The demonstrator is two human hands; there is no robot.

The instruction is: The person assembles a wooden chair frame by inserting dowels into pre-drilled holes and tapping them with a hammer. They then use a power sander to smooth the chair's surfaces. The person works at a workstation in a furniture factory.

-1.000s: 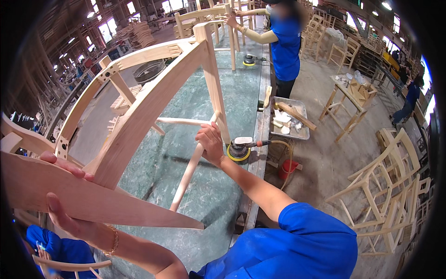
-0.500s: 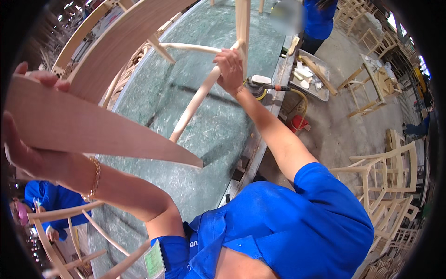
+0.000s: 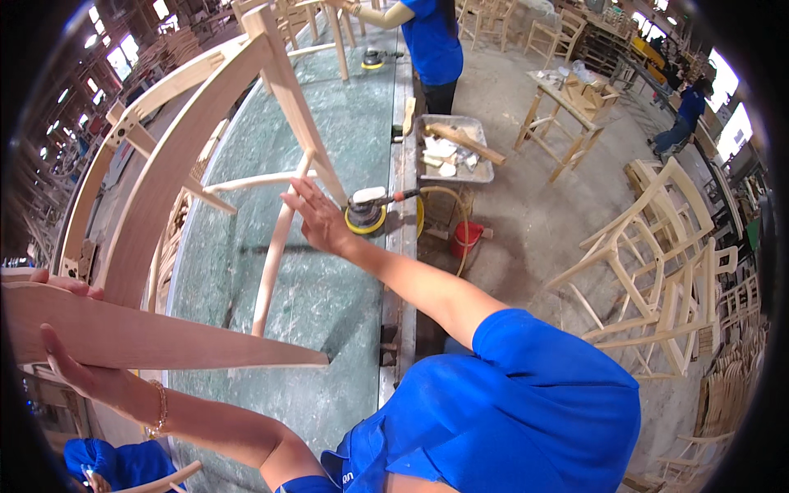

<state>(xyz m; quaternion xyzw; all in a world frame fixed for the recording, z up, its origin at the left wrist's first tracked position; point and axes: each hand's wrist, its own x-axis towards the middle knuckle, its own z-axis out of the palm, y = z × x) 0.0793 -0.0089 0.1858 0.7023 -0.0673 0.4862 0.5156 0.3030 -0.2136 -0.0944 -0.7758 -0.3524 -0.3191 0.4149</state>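
Note:
A pale wooden chair frame [image 3: 297, 123] lies tilted on the green worktable [image 3: 345, 279]. My left hand [image 3: 82, 374] grips the wide end of its flat, tapered leg [image 3: 189, 333] at the left. Its fingers show over the leg's upper edge, with the thumb against the near face. My right hand [image 3: 322, 220] lies on a round rung [image 3: 275, 255], close to where that meets another rung. The fingers are stretched out across the wood; the thumb is hidden. Just right of this hand, a disc sander [image 3: 366, 215] with a yellow rim stands near the table edge.
A grey tray [image 3: 485, 131] of white pieces and a wooden strip stands beyond the table edge. The sander's hose hangs near a red container [image 3: 467, 238]. Wooden chairs [image 3: 641, 255] stand at the right. A co-worker in blue [image 3: 431, 49] is at the far table end.
My view has swung, so more of the far table and floor shows. The right hand's fingers lie straighter on the rung. The left hand still holds the leg, its thumb more visible.

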